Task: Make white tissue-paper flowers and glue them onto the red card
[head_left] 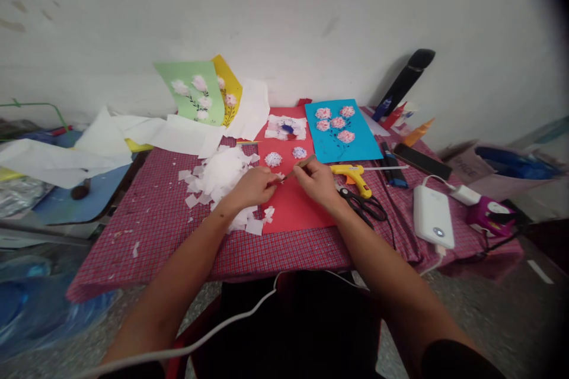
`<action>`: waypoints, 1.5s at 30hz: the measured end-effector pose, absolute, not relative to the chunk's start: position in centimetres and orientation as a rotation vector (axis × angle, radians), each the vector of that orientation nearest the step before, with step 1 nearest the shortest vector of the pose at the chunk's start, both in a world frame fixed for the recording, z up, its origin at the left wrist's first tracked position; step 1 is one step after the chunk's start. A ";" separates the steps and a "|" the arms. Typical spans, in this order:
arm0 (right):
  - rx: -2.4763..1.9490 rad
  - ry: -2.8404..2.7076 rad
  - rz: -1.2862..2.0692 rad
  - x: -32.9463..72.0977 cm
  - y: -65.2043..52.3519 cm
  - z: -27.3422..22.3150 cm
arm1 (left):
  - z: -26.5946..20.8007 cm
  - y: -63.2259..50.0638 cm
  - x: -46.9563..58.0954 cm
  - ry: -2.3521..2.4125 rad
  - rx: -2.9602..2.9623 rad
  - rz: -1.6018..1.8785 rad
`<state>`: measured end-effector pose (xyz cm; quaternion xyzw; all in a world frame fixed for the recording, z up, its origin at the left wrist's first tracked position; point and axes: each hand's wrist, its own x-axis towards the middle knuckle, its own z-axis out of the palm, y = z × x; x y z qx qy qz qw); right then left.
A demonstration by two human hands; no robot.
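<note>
Our L hand [255, 186] pinches a paper bit [281, 177] over the red sheet [302, 210]; our R hand [317, 182] grips a thin tool [306, 161], tip at the bit. Room: btwn our wrists, down to sheet's near edge. R side's tight: 1 glue gun [349, 170], 1 pr scissors [352, 195] just beside. Qty: 2 paper flowers [273, 159] on red, 5 on blue sheet [368, 145], 1 paper pile [224, 172] by L hand.
</note>
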<state>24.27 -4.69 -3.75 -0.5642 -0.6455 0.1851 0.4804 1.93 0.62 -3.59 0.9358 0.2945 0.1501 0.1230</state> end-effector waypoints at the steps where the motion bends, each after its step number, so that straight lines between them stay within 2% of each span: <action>1: -1.377 -1.573 0.450 24.3 -4.6 -3.8 | -3.7 0.7 1.9 0.866 2.709 0.464; 10: -1.399 -1.607 0.395 24.3 -4.5 -4.1 | -5.1 1.4 2.5 0.987 2.645 0.569; 25: -1.395 -1.508 0.425 24.8 -4.7 -3.3 | -4.7 1.5 3.1 1.040 2.659 0.566; 36: -1.388 -1.653 0.406 24.2 -4.8 -3.5 | -4.6 1.3 3.3 1.064 2.569 0.626; 42: -1.366 -1.565 0.443 24.9 -5.1 -2.9 | -2.4 0.8 1.9 1.127 2.319 0.782; 45: -1.369 -1.537 0.456 25.1 -5.2 -2.6 | -0.4 0.6 0.1 1.113 2.225 0.739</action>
